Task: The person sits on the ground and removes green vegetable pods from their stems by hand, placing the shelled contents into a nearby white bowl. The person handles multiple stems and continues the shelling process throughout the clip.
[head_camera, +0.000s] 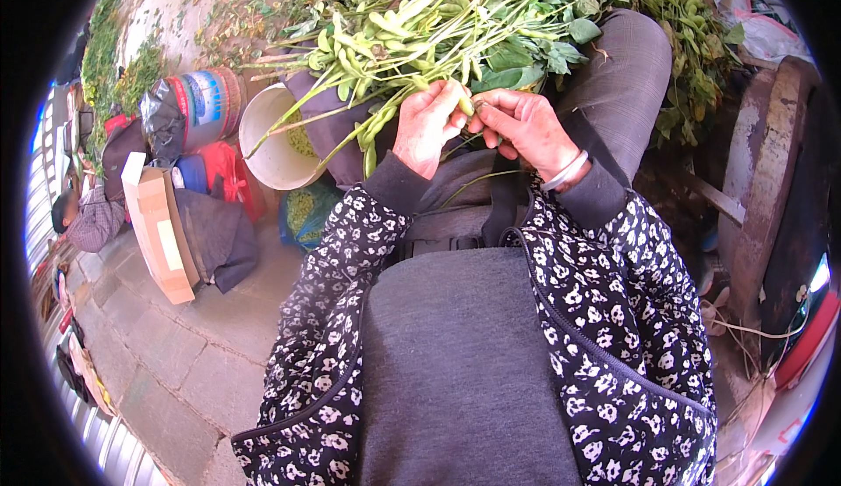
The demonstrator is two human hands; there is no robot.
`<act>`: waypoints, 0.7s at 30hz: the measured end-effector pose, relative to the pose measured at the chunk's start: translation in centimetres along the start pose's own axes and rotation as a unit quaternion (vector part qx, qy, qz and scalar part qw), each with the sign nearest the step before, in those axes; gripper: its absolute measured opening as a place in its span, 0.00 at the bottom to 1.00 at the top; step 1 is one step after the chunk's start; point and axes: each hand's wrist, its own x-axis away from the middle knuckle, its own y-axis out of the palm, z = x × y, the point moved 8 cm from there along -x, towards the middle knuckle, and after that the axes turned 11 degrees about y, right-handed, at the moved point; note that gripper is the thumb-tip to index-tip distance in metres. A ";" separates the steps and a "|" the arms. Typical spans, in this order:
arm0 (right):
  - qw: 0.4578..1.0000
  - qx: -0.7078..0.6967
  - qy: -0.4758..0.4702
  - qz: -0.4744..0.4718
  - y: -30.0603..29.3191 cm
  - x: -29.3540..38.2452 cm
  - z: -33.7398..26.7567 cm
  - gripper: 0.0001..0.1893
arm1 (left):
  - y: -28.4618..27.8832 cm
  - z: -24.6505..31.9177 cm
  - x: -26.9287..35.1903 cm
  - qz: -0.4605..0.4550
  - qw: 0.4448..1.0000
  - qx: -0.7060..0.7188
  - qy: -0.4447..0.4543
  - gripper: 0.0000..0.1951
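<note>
Cut soybean plants [394, 39] with plump green pods lie in a heap across my lap. My left hand [426, 123] pinches a green soybean pod [466, 105] between thumb and fingers. From the other side, my right hand [519, 124] has its thumb and fingertips closed at the same pod; a white bangle [566, 172] circles that wrist. Pod-laden stems hang beside my left hand, over the mouth of a white bucket [261, 108]. Green beans [300, 136] show inside the bucket.
A blue plastic bag [302, 213] of green beans sits below the bucket. Farther left are a large printed tub [204, 108], a cardboard box [161, 236] and another person [95, 220]. A worn wooden piece of furniture [762, 203] stands at my right.
</note>
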 end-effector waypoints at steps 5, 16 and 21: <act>0.999 0.030 -0.021 -0.001 -0.1 0.0 -0.6 0.07 | 0.1 0.7 -0.2 -0.015 0.989 -0.142 0.027 0.07; 0.993 -0.085 0.076 0.032 -1.5 -1.6 1.3 0.11 | 0.3 1.2 0.4 -0.033 0.999 -0.006 -0.002 0.10; 0.991 -0.130 0.041 0.014 -0.3 -2.9 1.2 0.10 | 0.5 0.2 -0.2 -0.135 0.948 0.268 -0.103 0.13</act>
